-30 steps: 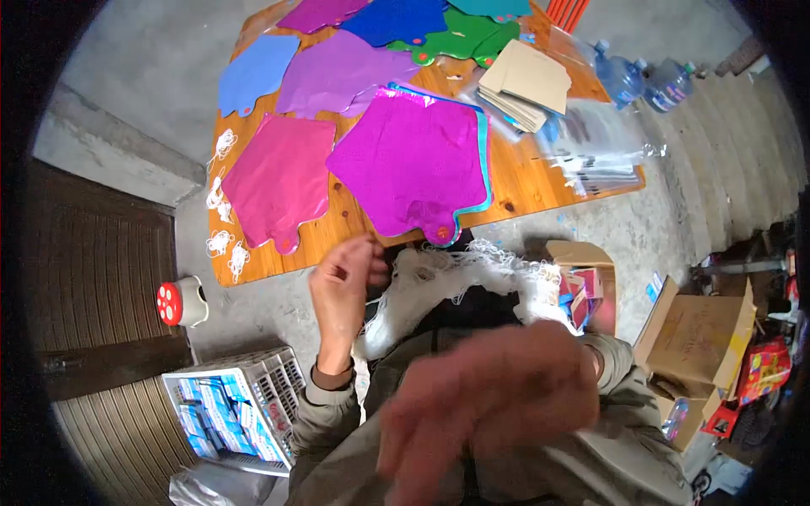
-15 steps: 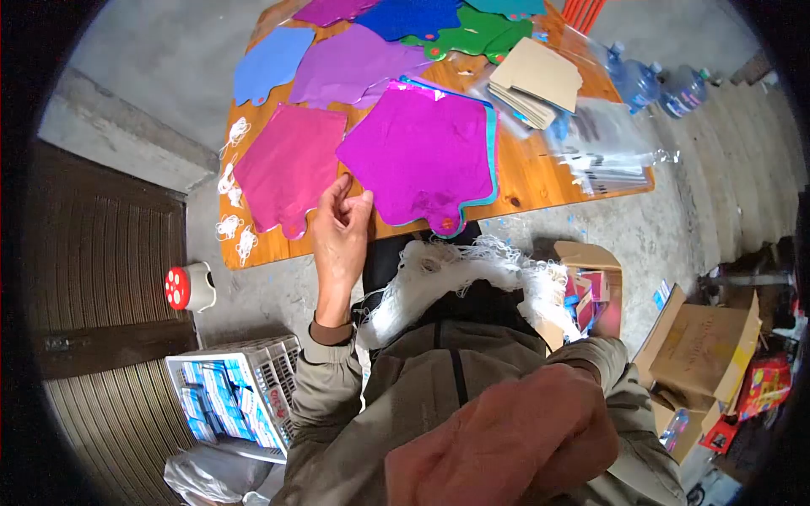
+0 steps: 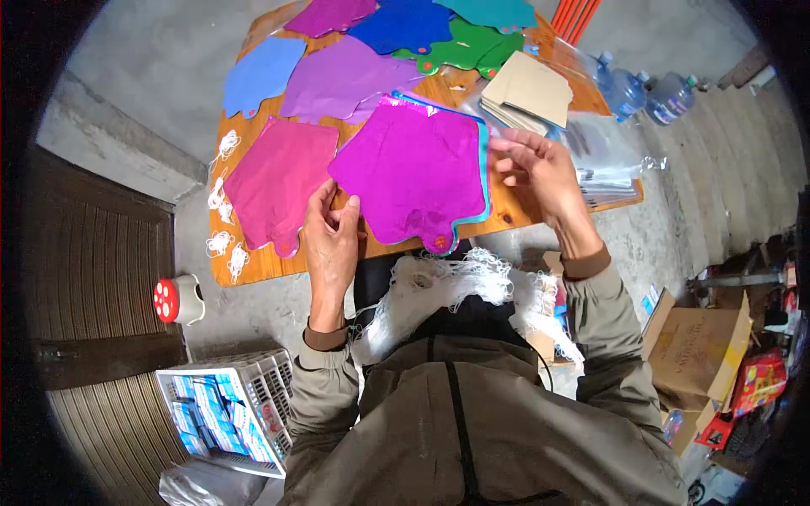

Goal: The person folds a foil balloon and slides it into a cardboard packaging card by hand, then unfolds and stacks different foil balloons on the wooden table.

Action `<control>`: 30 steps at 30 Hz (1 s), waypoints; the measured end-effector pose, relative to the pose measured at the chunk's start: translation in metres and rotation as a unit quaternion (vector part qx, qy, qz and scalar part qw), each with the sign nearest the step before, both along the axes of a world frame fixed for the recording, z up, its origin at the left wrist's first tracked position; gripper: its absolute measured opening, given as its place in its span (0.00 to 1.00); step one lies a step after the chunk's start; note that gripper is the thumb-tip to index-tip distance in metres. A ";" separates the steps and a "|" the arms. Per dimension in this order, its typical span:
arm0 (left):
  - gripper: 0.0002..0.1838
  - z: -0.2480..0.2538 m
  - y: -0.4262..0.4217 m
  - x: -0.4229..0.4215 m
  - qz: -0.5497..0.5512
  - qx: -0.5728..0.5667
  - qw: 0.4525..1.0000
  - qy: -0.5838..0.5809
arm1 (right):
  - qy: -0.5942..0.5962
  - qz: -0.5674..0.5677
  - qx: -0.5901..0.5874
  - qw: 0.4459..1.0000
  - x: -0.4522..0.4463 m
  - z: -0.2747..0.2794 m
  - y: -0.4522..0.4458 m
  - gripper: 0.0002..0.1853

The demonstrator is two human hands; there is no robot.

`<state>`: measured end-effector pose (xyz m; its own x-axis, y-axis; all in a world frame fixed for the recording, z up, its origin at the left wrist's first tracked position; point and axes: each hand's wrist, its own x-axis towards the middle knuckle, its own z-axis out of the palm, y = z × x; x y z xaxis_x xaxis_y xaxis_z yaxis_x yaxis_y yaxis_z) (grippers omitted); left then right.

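A stack of magenta, scallop-edged sheets (image 3: 413, 173) lies on the wooden table (image 3: 515, 211), with teal and blue edges showing along its right side. My left hand (image 3: 332, 244) is at its lower left edge, thumb and forefinger apart, between the stack and a pink sheet (image 3: 283, 181). At the right edge of the stack is my right hand (image 3: 544, 173), its fingers partly bent and apart; nothing is visible in them. Whether the fingertips touch the edge I cannot tell. White threads (image 3: 447, 287) hang across my lap.
Purple (image 3: 342, 80), blue (image 3: 401, 25) and green (image 3: 472, 46) sheets cover the table's far side. Cardboard pieces (image 3: 531, 88) and plastic bags (image 3: 595, 148) lie right. Thread bundles (image 3: 221, 244) line the left edge. A crate (image 3: 274, 413) and carton (image 3: 696, 350) stand below.
My right hand has come up from the lower right to the right edge of the magenta stack. A large blurred pinkish shape over my jacket is gone. My left hand stays by the stack.
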<state>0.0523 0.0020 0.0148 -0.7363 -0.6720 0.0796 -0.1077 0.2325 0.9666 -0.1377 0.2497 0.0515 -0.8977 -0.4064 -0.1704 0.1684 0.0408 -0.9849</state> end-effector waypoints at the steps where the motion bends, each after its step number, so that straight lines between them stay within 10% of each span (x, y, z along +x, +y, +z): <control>1: 0.28 0.001 0.000 0.000 0.005 0.002 1.000 -0.004 | 0.001 -0.017 0.014 1.000 -0.013 -0.012 0.003 0.18; 30: 0.27 -0.004 -0.009 -0.013 0.005 0.091 0.995 0.038 | -0.014 -0.067 0.029 0.997 -0.037 -0.026 -0.017 0.19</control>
<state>0.0392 -0.0065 0.0103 -0.7266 -0.6870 0.0110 -0.0334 0.0513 0.9981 -0.1751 0.2331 0.0255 -0.9377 -0.2726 -0.2155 0.2030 0.0737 -0.9764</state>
